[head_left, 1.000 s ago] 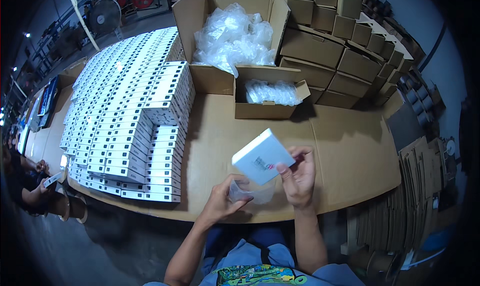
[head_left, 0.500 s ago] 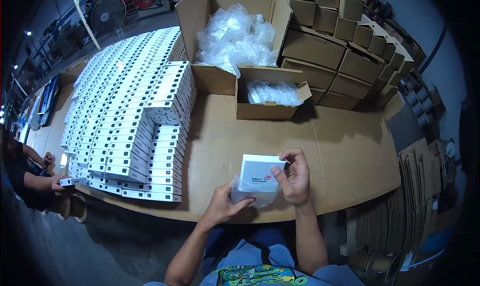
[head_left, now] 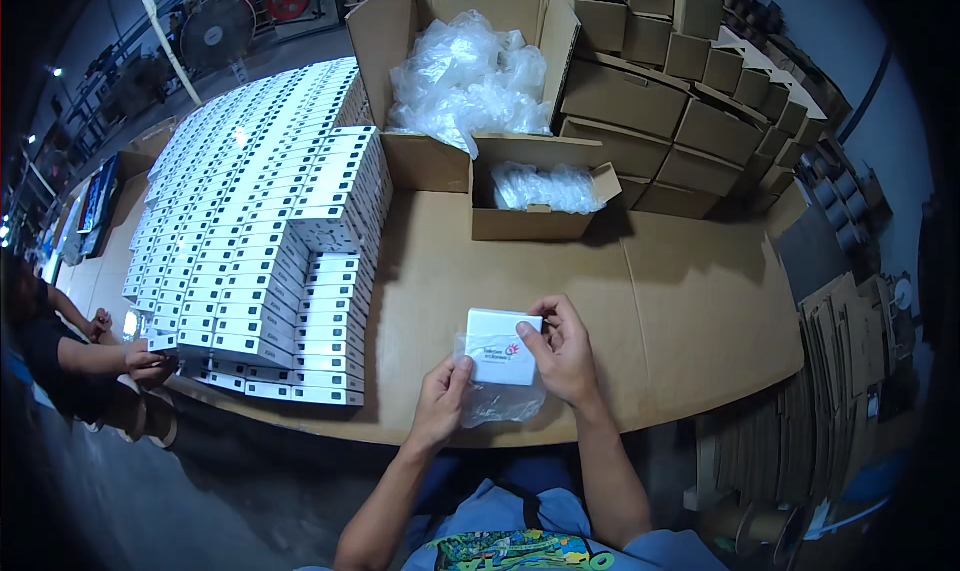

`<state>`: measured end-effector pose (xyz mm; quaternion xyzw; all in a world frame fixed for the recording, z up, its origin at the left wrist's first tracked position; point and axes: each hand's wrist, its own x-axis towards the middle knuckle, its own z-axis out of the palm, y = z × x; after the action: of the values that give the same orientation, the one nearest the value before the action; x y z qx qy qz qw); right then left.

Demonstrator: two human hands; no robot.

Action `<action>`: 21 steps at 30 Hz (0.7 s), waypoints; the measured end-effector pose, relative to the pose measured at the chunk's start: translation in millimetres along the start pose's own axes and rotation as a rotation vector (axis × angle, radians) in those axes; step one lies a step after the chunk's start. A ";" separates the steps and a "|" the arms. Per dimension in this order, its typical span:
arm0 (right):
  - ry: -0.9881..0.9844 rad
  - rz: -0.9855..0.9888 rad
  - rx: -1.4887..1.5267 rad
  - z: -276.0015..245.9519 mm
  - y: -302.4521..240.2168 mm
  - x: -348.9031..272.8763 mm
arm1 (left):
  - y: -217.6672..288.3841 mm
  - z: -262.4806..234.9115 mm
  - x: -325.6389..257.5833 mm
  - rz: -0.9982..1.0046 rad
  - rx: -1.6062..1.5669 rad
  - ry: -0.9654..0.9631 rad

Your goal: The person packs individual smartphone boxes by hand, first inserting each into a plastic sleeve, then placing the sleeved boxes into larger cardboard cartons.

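Observation:
A small flat white box (head_left: 503,336) with a red emblem and dark print is held over the front of the table. My right hand (head_left: 566,353) grips its right edge, thumb on the face and fingers behind. A clear plastic bag (head_left: 500,407) hangs crumpled below and along the left side of the box. My left hand (head_left: 440,396) pinches the bag near the box's lower left edge, thumb up. How far the bag still covers the box is hard to see.
Tall rows of white boxes (head_left: 250,191) stand at the left. A co-worker's hand (head_left: 150,361) is at their near corner. Behind are a large carton (head_left: 400,31) of plastic bags and a small carton (head_left: 530,225) of plastic-wrapped items. Brown cartons (head_left: 625,96) are stacked back right.
Both my hands and the box have moved slightly left. The bag hangs lower, with more of the box bare. The co-worker's hand and white box have shifted right to the rows.

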<state>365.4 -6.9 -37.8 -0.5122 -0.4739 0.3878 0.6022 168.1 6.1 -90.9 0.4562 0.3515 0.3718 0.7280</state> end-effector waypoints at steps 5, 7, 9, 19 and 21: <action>-0.015 0.045 0.131 6.1 -10.4 -6.5 | 0.7 -0.2 5.4 0.093 -0.068 0.091; -0.014 0.004 0.219 2.4 -10.9 -13.9 | 3.9 -2.0 7.3 0.123 -0.072 0.107; 0.013 0.028 0.191 0.5 0.7 -20.9 | 7.0 -0.1 9.4 0.135 -0.079 0.113; 0.143 0.082 0.120 9.7 15.2 -27.1 | 11.7 -1.2 16.9 0.233 0.120 0.129; 0.157 0.072 0.085 11.7 17.6 -27.2 | 17.0 5.4 18.0 0.215 0.127 0.134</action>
<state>347.5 -26.9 -59.6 -0.5316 -0.3895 0.3875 0.6446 177.5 24.7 -76.5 0.5106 0.3712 0.4545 0.6284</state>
